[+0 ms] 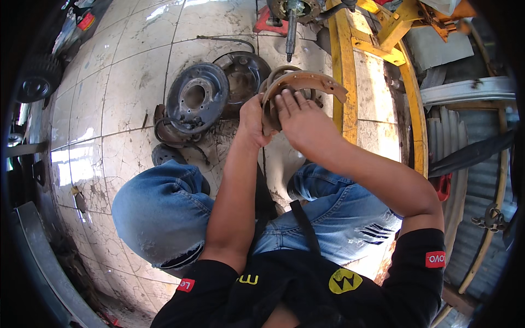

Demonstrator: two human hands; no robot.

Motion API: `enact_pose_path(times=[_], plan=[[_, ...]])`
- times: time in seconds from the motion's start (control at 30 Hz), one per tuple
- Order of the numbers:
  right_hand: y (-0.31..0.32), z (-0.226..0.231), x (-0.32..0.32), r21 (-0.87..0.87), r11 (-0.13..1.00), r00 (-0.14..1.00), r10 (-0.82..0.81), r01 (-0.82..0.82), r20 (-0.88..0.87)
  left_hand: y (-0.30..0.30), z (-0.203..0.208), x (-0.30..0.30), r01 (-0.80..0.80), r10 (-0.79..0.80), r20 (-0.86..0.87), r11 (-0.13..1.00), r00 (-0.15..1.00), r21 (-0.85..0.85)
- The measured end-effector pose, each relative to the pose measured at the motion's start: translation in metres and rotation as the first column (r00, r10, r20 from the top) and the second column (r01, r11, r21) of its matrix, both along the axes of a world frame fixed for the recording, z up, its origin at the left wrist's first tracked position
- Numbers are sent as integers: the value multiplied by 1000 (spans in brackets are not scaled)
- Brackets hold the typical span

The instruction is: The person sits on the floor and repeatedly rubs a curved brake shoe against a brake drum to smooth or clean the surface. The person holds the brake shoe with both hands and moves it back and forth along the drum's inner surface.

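Observation:
A rusty-brown curved brake shoe (pixel 320 81) is raised in front of me, with other curved brake parts close behind and below it. My left hand (pixel 255 119) is closed round the left end of the shoe, its fingertips partly hidden. Against the shoe's inner side lies my right hand (pixel 306 121), fingers stretched out and slightly apart, its thumb out of sight. Left of my hands, a black brake backing plate (pixel 214 89) with a round centre hole leans on a second black backing plate (pixel 247 70) on the floor.
Another curved brake part (pixel 164 127) lies beside the leaning plate. Ahead, a greasy axle shaft (pixel 291 38) points toward me near a red stand (pixel 267 23). A yellow steel frame (pixel 343 71) stands at right, near corrugated sheets (pixel 476 191). A tyre (pixel 38 79) is at far left.

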State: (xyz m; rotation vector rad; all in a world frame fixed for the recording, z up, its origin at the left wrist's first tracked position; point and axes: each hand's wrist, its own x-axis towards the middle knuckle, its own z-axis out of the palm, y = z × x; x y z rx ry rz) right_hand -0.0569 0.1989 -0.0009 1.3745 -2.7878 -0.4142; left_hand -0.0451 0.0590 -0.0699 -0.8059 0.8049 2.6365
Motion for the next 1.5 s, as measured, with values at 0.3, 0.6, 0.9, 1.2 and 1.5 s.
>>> enact_pose_path(times=[0.3,0.6,0.9,1.2,1.5], plan=[[2,-2,5,-12,999,999,51,-51,-8,-8,-15,1,60,-58,-108,998,992,16],[0,6,8,53,996,996,66,-69,51,2,-9,-4,-94,96,-13,991,995,95],[0,1,12,-5,996,994,85,-85,69,-2,-47,4,-93,36,-367,986,930,-138],[4,1,13,-44,994,993,101,-99,67,-2,-23,-2,-63,80,-119,988,990,142],[4,0,7,-115,984,990,140,-136,32,-7,-33,-2,-8,15,-199,999,980,36]])
